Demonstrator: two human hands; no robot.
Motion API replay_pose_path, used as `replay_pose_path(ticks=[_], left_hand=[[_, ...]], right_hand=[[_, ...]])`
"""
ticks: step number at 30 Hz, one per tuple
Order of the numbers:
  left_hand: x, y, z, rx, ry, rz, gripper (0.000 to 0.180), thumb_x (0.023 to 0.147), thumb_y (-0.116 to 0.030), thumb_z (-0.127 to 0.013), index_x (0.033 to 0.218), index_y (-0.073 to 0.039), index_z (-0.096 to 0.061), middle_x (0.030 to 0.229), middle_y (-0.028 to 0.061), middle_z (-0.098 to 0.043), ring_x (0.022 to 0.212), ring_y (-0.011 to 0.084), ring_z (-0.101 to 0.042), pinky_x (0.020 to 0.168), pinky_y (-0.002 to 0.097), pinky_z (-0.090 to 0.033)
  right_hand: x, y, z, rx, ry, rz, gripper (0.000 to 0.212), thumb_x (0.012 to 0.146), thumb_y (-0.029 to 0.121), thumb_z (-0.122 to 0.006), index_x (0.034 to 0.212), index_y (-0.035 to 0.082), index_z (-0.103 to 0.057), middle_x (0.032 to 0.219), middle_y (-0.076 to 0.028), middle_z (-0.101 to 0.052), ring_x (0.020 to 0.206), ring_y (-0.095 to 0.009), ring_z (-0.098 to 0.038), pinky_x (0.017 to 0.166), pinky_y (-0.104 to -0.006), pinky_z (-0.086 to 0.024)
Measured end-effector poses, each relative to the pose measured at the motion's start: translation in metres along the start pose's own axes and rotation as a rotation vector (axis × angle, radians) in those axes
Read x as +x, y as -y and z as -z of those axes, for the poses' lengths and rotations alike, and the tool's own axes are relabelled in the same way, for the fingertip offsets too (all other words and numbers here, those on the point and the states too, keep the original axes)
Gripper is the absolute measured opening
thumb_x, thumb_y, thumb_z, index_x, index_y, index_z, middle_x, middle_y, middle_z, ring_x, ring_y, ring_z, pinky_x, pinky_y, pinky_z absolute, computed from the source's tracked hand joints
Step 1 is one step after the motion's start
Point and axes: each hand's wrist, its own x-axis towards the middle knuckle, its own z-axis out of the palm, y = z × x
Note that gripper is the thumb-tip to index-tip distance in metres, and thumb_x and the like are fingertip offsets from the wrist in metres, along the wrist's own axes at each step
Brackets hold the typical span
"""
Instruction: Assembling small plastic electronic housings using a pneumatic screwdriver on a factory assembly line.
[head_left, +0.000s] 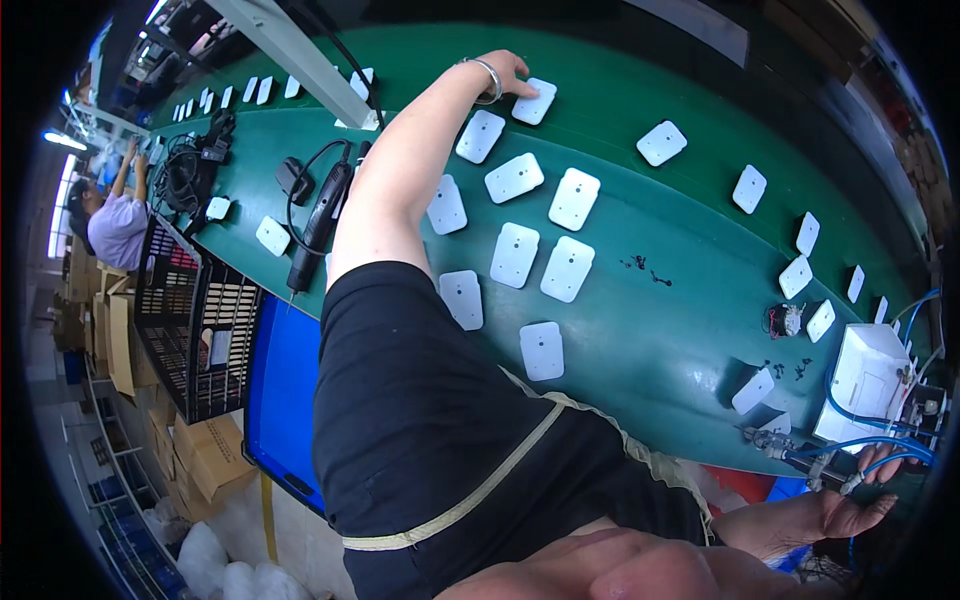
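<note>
My left arm reaches far across the green belt (pixel 690 330). My left hand (pixel 500 72), a metal bangle on its wrist, has its fingers curled on the edge of a white rounded plate (pixel 535 103). Several more white plates (pixel 515 177) lie flat on the belt around my forearm. My right hand (pixel 850 512) is at the lower right by the belt's near edge, palm turned up. It sits just below a metal air tool (pixel 790 452) with blue hoses (pixel 880 445). Whether it grips a hose is unclear.
A black corded power screwdriver (pixel 320 215) lies on the belt left of my arm. A white box-shaped fixture (pixel 868 378) stands at the right. A black crate (pixel 195 315), a blue bin (pixel 283 385) and cardboard boxes (pixel 210 455) sit beside the belt. Another person (pixel 115 225) works at the far left.
</note>
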Motion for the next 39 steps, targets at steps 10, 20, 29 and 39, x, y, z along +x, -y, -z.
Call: replay_pose_path(ticks=[10,20,29,39], left_hand=[[-0.007,-0.035,-0.016,-0.338,0.177,0.01,0.041,0.073,-0.023,-0.064,0.112,-0.019,-0.057,0.098,0.0053,-0.061,0.08,0.0155,-0.06,0.065,0.0263,-0.05],[-0.164,-0.154,-0.029,-0.708,0.046,-0.324,0.039,0.08,-0.019,-0.058,0.117,-0.01,-0.051,0.097,0.0048,-0.059,0.085,0.0135,-0.058,0.07,0.0277,-0.05],[-0.296,-0.256,-0.175,-1.334,0.569,-0.122,0.03,0.078,-0.013,-0.062,0.107,-0.007,-0.057,0.082,0.0028,-0.061,0.067,0.0088,-0.059,0.053,0.022,-0.051],[-0.299,-0.284,-0.181,-1.364,0.643,-0.084,0.03,0.077,-0.013,-0.063,0.106,-0.005,-0.057,0.079,0.0031,-0.061,0.064,0.0077,-0.058,0.049,0.0197,-0.049]], right_hand=[[-0.013,0.017,0.011,0.038,0.087,-0.044,0.045,0.074,0.015,-0.06,0.11,0.002,-0.036,0.078,-0.004,-0.038,0.067,-0.014,-0.038,0.063,-0.0261,-0.034],[0.007,0.009,0.006,0.114,0.211,-0.175,0.035,0.075,0.024,-0.056,0.097,-0.001,-0.046,0.079,-0.005,-0.049,0.076,-0.012,-0.043,0.072,-0.0283,-0.034],[0.022,-0.03,-0.028,0.292,0.301,0.034,0.029,0.079,0.024,-0.06,0.095,0.0,-0.053,0.053,-0.001,-0.052,0.037,-0.01,-0.048,0.029,-0.0195,-0.04],[0.014,-0.029,-0.032,0.28,0.303,0.044,0.029,0.079,0.024,-0.059,0.096,0.001,-0.052,0.055,-0.001,-0.053,0.039,-0.011,-0.049,0.03,-0.0198,-0.041]])
